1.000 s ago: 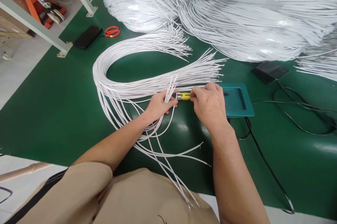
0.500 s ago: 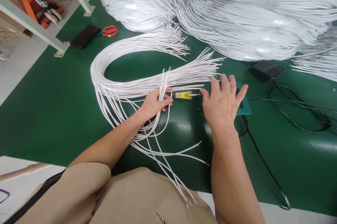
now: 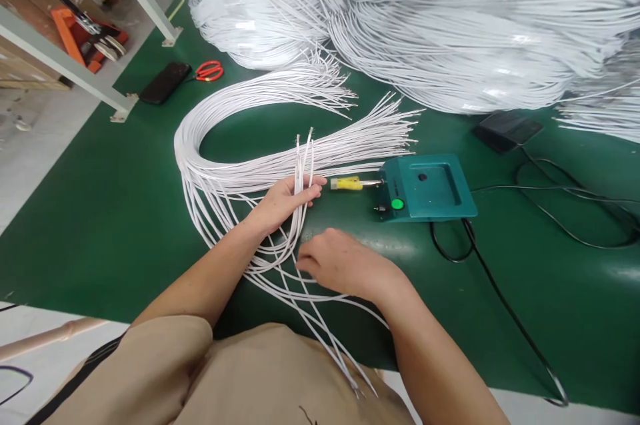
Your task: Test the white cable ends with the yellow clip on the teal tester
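Here, my left hand clamps thin white cables in its fingers, presumably to align their ends; whether my right hand pinches anything, I cannot tell.

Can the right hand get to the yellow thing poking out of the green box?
Probably yes: the right hand is close, and nothing seems to lie between it and the yellow piece.

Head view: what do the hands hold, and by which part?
Left hand: a few white wires, gripped near one end. Right hand: cannot tell whether it grips anything.
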Demonstrator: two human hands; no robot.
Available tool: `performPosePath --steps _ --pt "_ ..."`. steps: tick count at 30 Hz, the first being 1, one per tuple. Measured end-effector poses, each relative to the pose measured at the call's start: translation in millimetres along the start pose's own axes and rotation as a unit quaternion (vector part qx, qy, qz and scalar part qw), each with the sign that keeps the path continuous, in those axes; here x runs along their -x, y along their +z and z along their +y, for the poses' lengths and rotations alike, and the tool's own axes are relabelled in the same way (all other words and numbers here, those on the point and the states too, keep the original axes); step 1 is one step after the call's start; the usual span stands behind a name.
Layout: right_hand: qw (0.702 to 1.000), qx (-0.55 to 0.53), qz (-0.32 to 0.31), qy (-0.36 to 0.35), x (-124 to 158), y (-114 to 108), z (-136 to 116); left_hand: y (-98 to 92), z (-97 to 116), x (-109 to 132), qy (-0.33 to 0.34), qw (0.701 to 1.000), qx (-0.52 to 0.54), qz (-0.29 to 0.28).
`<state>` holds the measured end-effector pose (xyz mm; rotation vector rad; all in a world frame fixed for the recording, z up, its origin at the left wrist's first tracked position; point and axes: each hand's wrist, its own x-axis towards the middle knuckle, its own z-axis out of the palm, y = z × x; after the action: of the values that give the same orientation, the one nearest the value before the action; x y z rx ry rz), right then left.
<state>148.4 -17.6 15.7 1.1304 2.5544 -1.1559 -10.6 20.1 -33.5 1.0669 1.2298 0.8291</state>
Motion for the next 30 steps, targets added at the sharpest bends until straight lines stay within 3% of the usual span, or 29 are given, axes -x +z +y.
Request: performPosePath --steps 2,4,6,7,9,15,20,22,30 --pt "0.995 -0.102 -0.018 -0.006 4.0 -11.2 4.0 -1.2 2.8 2.6 0.01 0.998 -0.067 -0.001" --pt "0.977 -0.175 0.112 0.035 4.4 -20.4 14.6 -0.5 5.8 5.9 0.025 0.994 -0.107 -0.023" --pt "0.922 -0.233 0.295 0.093 1.6 -25.0 28.3 2.4 8.3 9.3 0.02 0.991 -0.118 -0.057" --pt "0.89 -0.259 0.359 0.108 -0.4 -25.5 34.6 4.7 9.2 10.9 0.012 0.991 -0.116 -0.073" --pt "0.847 -0.31 0.416 0.114 -4.2 -24.4 43.1 10.1 10.1 13.7 -0.005 0.99 -0.098 -0.1" --pt "0.8 -0.442 0.399 0.075 -9.7 -20.4 37.4 23.6 6.6 14.8 0.01 0.991 0.106 -0.075" --pt "0.838 -0.43 0.329 0.074 -10.7 -19.1 32.1 24.4 4.8 13.6 0.048 0.993 0.107 -0.022" --pt "0.832 -0.439 0.331 0.072 -12.4 -17.4 31.5 22.5 5.7 14.1 0.058 0.996 0.067 -0.015" --pt "0.693 -0.551 0.463 0.033 -17.2 -20.2 34.1 19.7 8.3 15.2 0.06 0.997 0.018 -0.034"
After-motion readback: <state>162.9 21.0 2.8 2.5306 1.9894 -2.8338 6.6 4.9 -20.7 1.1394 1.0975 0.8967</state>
